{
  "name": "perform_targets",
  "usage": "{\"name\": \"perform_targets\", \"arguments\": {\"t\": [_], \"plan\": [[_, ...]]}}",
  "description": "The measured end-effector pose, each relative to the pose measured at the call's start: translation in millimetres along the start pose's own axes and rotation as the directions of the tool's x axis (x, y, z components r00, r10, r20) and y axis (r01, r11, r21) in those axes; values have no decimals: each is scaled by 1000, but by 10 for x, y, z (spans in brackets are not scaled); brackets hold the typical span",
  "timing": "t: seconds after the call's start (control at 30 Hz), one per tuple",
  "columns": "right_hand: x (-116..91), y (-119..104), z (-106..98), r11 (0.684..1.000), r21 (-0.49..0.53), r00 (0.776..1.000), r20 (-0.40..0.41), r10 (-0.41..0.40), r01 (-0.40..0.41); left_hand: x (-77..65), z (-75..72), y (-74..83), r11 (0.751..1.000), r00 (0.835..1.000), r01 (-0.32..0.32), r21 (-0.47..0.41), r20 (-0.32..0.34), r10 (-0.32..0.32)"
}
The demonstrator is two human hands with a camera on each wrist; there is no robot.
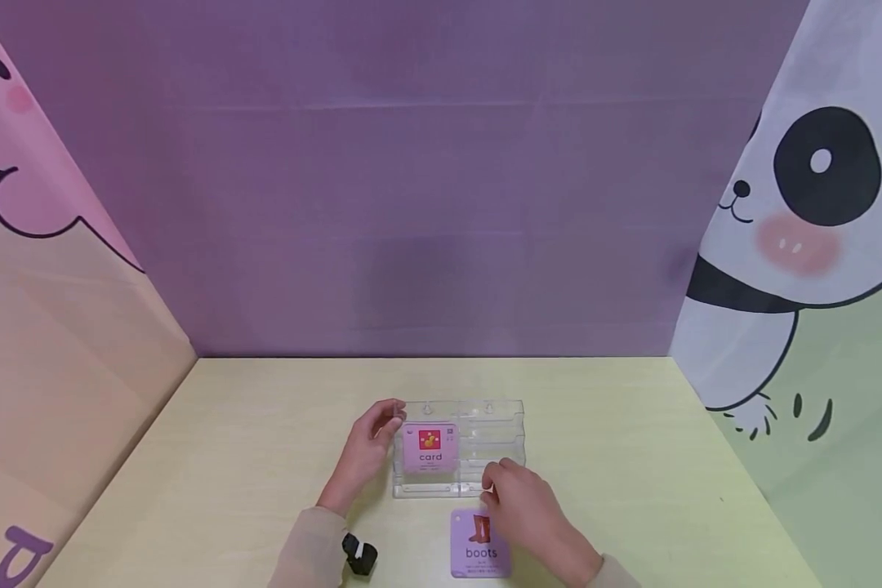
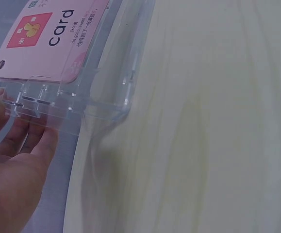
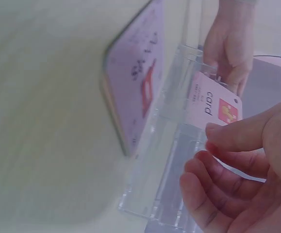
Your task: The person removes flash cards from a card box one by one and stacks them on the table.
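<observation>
A clear plastic card rack (image 1: 491, 437) with several tiers stands on the table. Its left side is gripped by my left hand (image 1: 367, 449); in the left wrist view the fingers (image 2: 41, 145) curl round behind the edge. A pink card printed "card" (image 1: 429, 449) sits in the rack's left half. Close to the rack's lower right is my right hand (image 1: 525, 506), fingers loosely bent and nothing between them in the right wrist view. Below the rack lies a purple card stack printed "boots" (image 1: 478, 545), its right edge partly covered by the right hand in the head view.
The light wood table (image 1: 617, 457) stretches out around the rack. A small black device (image 1: 360, 557) shows beside the left sleeve. Behind the table hangs a purple cloth backdrop (image 1: 426, 204), with printed side panels, a panda (image 1: 816, 245) on the right one.
</observation>
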State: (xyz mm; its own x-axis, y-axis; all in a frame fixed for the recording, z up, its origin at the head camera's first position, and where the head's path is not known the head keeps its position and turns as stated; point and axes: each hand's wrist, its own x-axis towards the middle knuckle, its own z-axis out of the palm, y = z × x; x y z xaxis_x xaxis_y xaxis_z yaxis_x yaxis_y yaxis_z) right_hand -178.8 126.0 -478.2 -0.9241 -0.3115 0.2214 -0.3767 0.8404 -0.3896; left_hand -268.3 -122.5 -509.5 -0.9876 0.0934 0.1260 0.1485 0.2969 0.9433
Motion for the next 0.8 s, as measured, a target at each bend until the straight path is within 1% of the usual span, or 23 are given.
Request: {"name": "perform_targets", "arguments": {"t": [0.13, 0.37, 0.43, 0.63, 0.8], "plan": [[42, -40, -49, 1000, 15, 999, -32, -6, 7, -2, 0, 9, 1000, 1000, 2, 3, -7, -2], [104, -72, -121, 1000, 28, 999, -38, 8, -6, -3, 2, 8, 1000, 1000, -11, 13, -7, 11], [122, -77, -135, 999, 32, 999, -52, 3, -2, -3, 2, 5, 1000, 1000, -12, 11, -5, 12], [177, -97, -161, 1000, 27, 994, -113, -12, 16, -5, 1, 9, 1000, 1000, -6, 11, -1, 6], [216, -124, -165, 999, 29, 983, -177, -36, 42, -4, -4, 19, 1000, 1000, -7, 6, 2, 7]]}}
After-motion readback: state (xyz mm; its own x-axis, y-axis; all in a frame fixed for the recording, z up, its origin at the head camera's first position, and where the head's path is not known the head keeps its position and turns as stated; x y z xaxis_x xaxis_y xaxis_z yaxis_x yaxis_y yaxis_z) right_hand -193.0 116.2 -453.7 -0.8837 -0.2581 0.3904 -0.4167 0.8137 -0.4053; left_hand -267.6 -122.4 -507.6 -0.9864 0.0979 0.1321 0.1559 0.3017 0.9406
